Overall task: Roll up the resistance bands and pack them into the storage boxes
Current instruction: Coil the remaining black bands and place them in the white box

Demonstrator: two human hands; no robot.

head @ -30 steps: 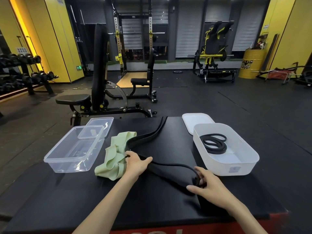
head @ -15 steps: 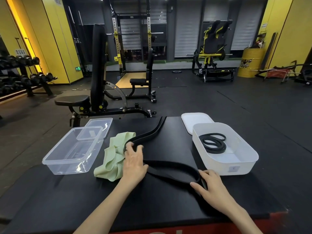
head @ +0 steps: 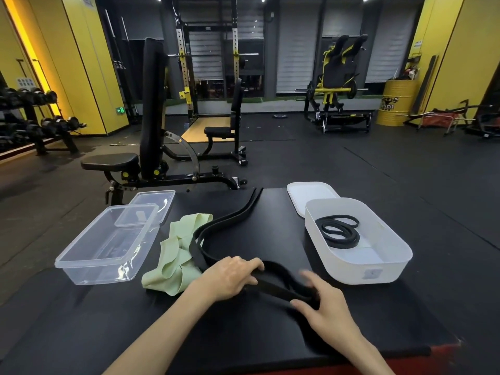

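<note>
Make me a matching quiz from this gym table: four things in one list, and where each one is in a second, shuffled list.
Things
1. wide black band
2. green band
3. thin black band
4. white lid

Places
A. coiled inside the white box
B. crumpled beside the clear box
C. held by the left hand and the right hand
D. lying flat behind the white box

Pairs: 1-C, 2-B, 3-A, 4-D.
</note>
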